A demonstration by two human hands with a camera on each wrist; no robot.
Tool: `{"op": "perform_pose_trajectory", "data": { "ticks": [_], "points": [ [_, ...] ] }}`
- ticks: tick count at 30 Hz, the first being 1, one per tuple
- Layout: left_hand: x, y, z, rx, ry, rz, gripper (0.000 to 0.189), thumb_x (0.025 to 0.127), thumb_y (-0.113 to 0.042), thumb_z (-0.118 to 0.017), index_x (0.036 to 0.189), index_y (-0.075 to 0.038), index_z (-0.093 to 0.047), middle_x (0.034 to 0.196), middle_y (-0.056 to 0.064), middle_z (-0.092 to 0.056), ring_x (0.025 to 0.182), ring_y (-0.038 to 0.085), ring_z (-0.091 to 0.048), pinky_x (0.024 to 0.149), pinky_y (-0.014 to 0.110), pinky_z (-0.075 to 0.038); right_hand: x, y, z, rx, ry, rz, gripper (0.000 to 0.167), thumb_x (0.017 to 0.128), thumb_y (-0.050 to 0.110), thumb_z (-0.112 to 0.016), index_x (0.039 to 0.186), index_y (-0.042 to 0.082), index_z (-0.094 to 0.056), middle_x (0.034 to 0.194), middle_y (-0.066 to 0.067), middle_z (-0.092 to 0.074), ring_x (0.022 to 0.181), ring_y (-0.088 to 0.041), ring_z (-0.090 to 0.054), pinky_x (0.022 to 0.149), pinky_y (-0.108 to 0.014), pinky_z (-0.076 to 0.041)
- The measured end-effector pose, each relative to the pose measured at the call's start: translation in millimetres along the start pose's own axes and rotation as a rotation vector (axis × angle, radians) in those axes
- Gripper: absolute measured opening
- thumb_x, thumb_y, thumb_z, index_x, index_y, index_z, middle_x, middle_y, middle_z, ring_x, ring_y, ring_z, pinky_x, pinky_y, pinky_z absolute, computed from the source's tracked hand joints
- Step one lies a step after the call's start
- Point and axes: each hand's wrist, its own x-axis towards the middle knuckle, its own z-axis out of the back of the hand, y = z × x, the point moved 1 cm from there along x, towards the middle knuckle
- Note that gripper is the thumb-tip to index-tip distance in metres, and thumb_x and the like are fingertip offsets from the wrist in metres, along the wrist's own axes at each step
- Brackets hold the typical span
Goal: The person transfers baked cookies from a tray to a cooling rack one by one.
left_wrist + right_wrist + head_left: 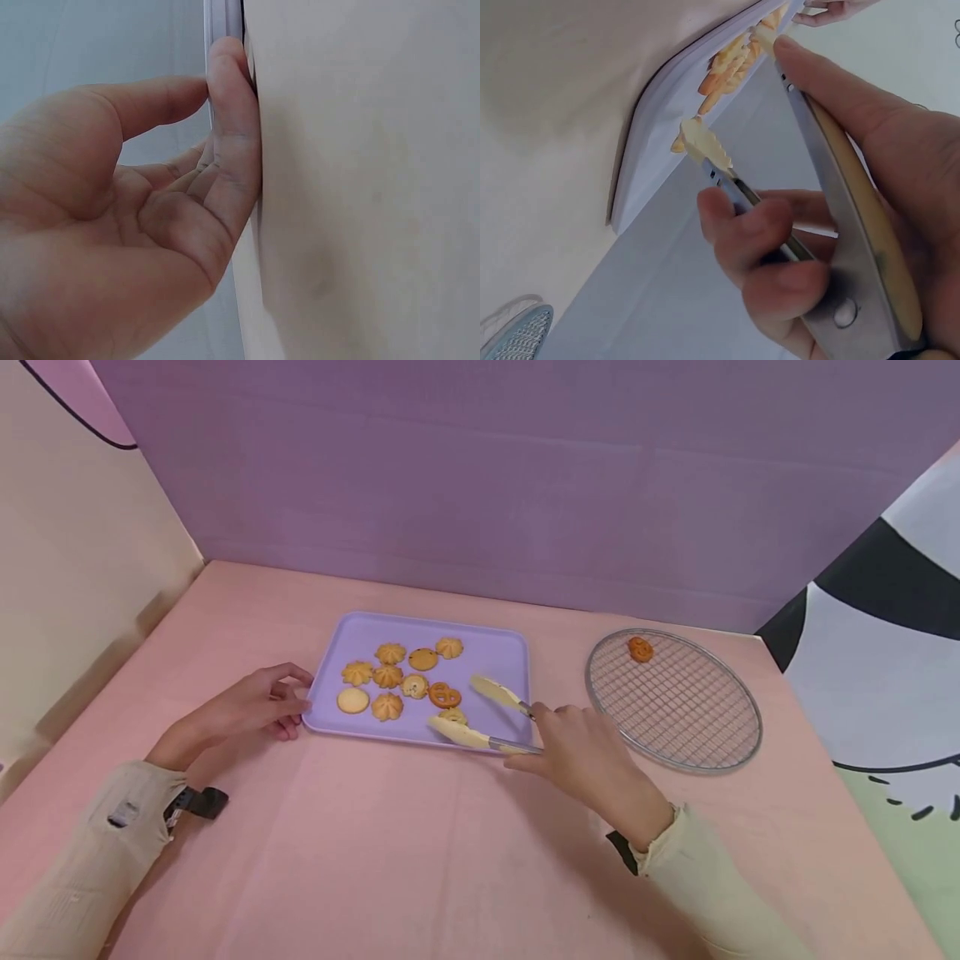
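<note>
A purple tray [487, 647] holds several cookies, among them flower-shaped ones [387, 707], a plain round cookie [352, 700] and a small pretzel [444, 697]. At the tray's left edge, my left hand [255, 703] pinches the rim between thumb and fingers, as the left wrist view shows. My right hand [588, 760] grips metal tongs [855, 255] with cream tips. The tongs are spread above the right part of the tray, one tip [459, 732] overlapping a cookie [453, 716] near the front edge, the other right of the pretzel. Nothing is clamped between them.
To the right of the tray lies a round wire rack [675, 702], with one small pretzel [641, 649] near its far rim. A pink cloth [375, 843] covers the table. A purple panel [487, 485] rises behind, and a pale wall [75, 527] stands at the left.
</note>
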Motion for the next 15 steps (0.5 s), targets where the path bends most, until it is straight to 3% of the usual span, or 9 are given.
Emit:
{"op": "perform_pose_trajectory", "data": {
  "ticks": [8,15],
  "points": [
    [-0.3,0.7,-0.7,-0.003,-0.005,0.014,0.045,0.099,-0.007,-0.06,0.136,0.007,-0.039,0.081,0.014,-0.061,0.066,0.019,-0.064,0.063,0.031,-0.06,-8.2,0.5,1.9,-0.05,-0.058,0.067,0.05,0.077,0.048,-0.083,0.093,0.004,-0.065,0.057,0.001,-0.048,0.048,-0.013,-0.042,0.04,-0.026,-0.03],
    [-0.8,-0.5,-0.4,0.004,-0.003,0.014,0.046,0.099,-0.008,-0.06,0.136,0.007,-0.039,0.082,0.014,-0.061,0.066,0.019,-0.064,0.063,0.031,-0.06,-16.7,-1.9,2.2,-0.113,-0.081,0.057,0.058,0.079,0.052,-0.08,0.107,0.003,-0.066,0.066,-0.007,-0.06,0.049,-0.017,-0.048,0.038,-0.028,-0.034]
  ]
}}
